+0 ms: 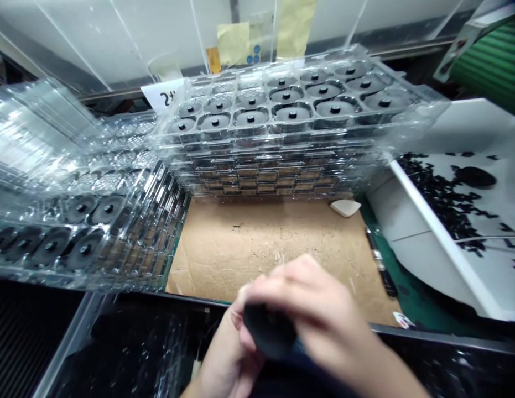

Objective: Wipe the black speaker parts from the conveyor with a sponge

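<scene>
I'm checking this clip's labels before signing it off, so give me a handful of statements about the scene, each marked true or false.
1. The left hand and right hand meet at a dark round piece. True.
2. The white box on the right is empty. False: many small black pieces lie in it.
3. A pale wedge lies near the cardboard's far right corner. True.
4. The transparent trays behind the cardboard form a single layer. False: they are stacked many high.
5. The pen lies by the cardboard's left edge. False: it lies by the right edge.
</scene>
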